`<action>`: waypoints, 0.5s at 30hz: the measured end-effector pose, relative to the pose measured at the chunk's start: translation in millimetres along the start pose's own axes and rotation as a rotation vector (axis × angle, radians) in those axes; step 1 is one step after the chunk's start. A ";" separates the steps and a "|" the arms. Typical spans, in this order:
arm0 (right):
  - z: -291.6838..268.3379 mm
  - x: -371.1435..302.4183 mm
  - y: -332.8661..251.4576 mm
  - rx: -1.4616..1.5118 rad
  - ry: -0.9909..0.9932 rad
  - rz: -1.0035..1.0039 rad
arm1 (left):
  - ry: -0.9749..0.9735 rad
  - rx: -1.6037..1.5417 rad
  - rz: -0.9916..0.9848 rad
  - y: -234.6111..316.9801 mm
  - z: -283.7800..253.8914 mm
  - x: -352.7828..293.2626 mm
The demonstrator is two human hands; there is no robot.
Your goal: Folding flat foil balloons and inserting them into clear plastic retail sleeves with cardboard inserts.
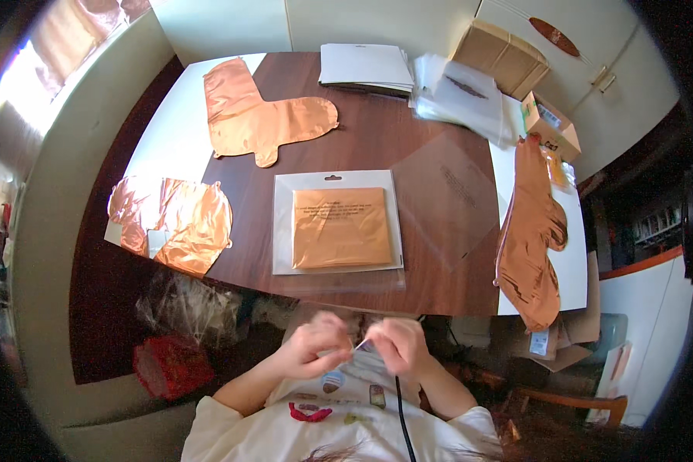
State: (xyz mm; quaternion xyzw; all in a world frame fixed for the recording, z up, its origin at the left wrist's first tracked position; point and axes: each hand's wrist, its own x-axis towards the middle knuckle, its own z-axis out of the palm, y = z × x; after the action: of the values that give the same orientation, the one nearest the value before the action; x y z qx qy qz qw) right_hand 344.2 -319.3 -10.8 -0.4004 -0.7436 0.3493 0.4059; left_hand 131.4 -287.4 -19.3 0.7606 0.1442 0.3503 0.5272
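Observation:
Below the table's near edge, in front of my shirt, my left hand (316, 344) and my right hand (399, 346) are close together with fingers pinched. A thin white strip (360, 345) shows between the fingertips. Both hands are slightly blurred, so its kind is unclear. Beyond them on the table lies a white card (283, 231) with a hang hole, inside a clear sleeve. A folded copper-coloured foil piece (341, 242) rests flat on that card. Neither hand touches this package.
Flat copper foil balloons lie at the far left (246, 115), near left (196, 223) and right (533, 239). A clear plastic bag (446, 192) is right of the package. White cards (364, 65), more clear bags (466, 96) and cardboard boxes (500, 55) stand at the back.

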 end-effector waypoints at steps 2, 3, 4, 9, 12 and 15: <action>10.2 4.0 12.3 -0.072 -0.066 0.014 | 0.116 -0.409 -0.060 10.0 6.1 3.8; 16.0 -4.4 10.2 -0.086 -0.105 -0.049 | 0.252 -0.495 -0.135 18.6 11.1 9.9; 20.0 -9.2 2.5 -0.091 -0.149 -0.111 | 0.279 -0.084 -0.096 16.0 9.9 13.3; 0.5 5.1 -1.6 -0.064 -0.009 -0.025 | 0.072 -0.331 -0.055 9.5 3.6 4.6; 10.6 -0.7 -7.9 -0.122 -0.144 -0.036 | 0.343 0.065 -0.155 12.3 8.0 13.2; -0.2 4.4 -2.7 -0.019 0.014 -0.021 | 0.042 0.345 -0.144 13.3 0.5 7.9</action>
State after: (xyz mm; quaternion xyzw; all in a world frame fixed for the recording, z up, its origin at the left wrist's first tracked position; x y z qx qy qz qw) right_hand 342.0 -316.6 -7.1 -0.3990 -0.7482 0.3351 0.4107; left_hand 135.4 -288.5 -4.4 0.8199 0.2671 0.2978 0.4095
